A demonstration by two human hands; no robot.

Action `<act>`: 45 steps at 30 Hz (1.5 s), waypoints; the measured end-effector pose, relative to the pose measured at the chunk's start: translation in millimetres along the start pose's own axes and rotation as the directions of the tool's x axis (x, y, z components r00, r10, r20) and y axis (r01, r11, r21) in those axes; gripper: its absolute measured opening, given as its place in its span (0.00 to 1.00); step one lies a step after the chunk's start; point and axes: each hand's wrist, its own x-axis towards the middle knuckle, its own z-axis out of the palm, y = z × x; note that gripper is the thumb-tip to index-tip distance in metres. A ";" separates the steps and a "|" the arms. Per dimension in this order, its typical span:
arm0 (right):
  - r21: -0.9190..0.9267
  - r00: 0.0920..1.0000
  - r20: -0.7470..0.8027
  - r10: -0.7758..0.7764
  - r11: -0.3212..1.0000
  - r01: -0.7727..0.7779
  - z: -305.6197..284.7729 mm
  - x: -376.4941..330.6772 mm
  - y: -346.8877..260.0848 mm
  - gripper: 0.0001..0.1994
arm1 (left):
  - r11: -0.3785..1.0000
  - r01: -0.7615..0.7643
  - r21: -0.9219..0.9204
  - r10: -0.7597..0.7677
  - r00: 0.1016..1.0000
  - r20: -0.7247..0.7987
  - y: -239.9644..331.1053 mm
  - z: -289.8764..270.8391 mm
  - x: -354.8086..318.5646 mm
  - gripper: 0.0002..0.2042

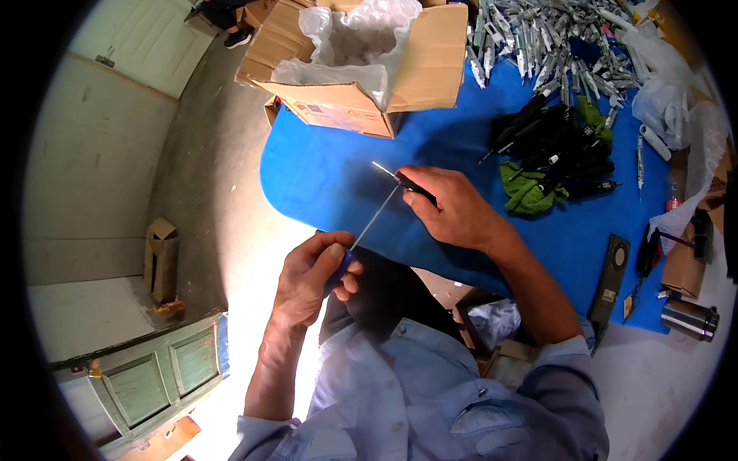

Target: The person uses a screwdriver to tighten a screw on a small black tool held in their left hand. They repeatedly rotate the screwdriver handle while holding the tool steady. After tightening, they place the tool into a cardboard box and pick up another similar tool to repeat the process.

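Note:
My left hand [304,280] is closed around the blue handle of a screwdriver [374,219], whose thin metal shaft points up and to the right. Between the thumb and fingers of my right hand [455,209] is a slim black-handled tool [416,190] with a narrow metal tip sticking out to the left. The screwdriver's tip meets the black tool near its front end; whether it sits in a screw is too small to tell. Both hands are in front of me, the right one over the blue-covered table [315,180], the left one just off its near edge.
An open cardboard box [334,104] lined with plastic stands at the far left of the table. Beyond my right hand lie black-handled tools [550,142], a green cloth [530,192] and a heap of slim silvery pieces [553,38]. A metal cup [689,319] sits far right.

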 end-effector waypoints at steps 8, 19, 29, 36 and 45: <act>0.020 1.000 0.022 0.005 1.000 -0.005 -0.4 -5.2 6.8 0.16 | 0.921 -0.157 0.356 0.200 0.976 -0.089 -2.4 12.5 -7.7 0.20; 0.002 0.998 0.057 0.019 1.000 -0.019 -3.4 -7.8 7.0 0.17 | 0.998 0.013 0.061 -0.012 1.000 -0.023 0.8 8.9 -6.9 0.17; -0.007 0.998 0.050 0.027 1.000 -0.027 -2.2 -7.7 8.1 0.18 | 0.887 -0.259 0.383 0.305 0.950 -0.065 -19.9 15.8 -7.6 0.15; 0.012 0.998 0.056 0.027 1.000 -0.027 -1.7 -6.5 6.2 0.17 | 0.998 0.008 0.056 -0.006 0.999 -0.036 -1.8 13.6 -8.0 0.16; 0.014 0.999 0.046 0.027 1.000 -0.028 -1.7 -6.6 6.2 0.17 | 0.930 -0.225 0.289 0.256 0.964 -0.074 -17.6 14.8 -5.7 0.18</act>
